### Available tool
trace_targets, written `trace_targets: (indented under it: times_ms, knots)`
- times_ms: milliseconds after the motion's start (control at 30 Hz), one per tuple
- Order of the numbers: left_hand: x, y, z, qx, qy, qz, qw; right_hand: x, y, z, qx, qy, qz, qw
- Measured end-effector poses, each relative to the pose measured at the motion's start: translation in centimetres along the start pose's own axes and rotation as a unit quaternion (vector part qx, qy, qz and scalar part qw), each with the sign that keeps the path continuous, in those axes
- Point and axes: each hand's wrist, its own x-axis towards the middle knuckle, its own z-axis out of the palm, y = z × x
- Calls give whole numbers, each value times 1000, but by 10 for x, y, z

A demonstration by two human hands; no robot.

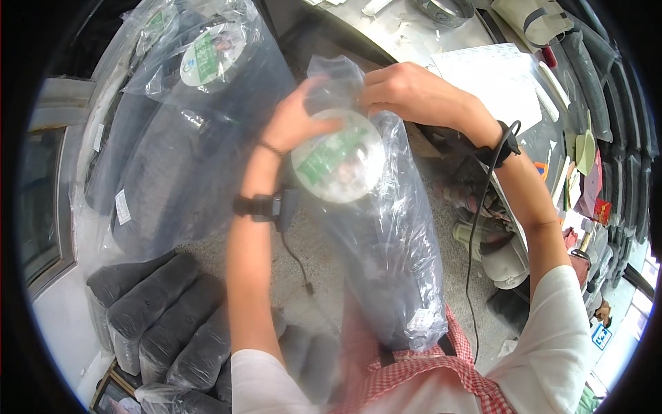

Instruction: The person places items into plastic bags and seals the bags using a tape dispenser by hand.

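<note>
A long clear plastic bag [400, 248] with dark grey contents stands upright against my body, a round label with a green band [336, 155] near its top. My left hand [300, 114] is closed on the bag's loose upper end at the left, thumb reaching over the label's upper edge. My right hand [393, 93] pinches the same gathered plastic on the right, its fingertips partly hidden. Both wrists wear dark devices with cables hanging from them.
Large bagged grey bundles [165, 159] stand at upper left, more grey rolls [158, 310] lie stacked at lower left. A desk [365, 21] with paper sheets [483, 76] and loose items runs along the upper right. Stacked dark rolls [620, 179] line the far right. A framed window [52, 193] is at left.
</note>
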Motion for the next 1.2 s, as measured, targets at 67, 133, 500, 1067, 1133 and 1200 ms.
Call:
trace_targets:
  times_ms: [67,133,500,1067,1133,1200]
  knots:
    - [3,22,11,67,26,-77,994,-16,-1,13,115,120,37,985]
    - [6,26,19,127,39,-171,976,-28,-9,26,126,165,69,976]
    - [9,-4,28,94,50,-70,992,1,12,97,78,200,-8,977]
    - [8,29,46,156,56,-33,986,25,44,52,110,192,69,973]
    - [8,35,44,62,64,-85,992,32,42,44,256,269,143,918]
    - [6,36,46,69,61,-74,993,34,49,31,451,367,237,778]
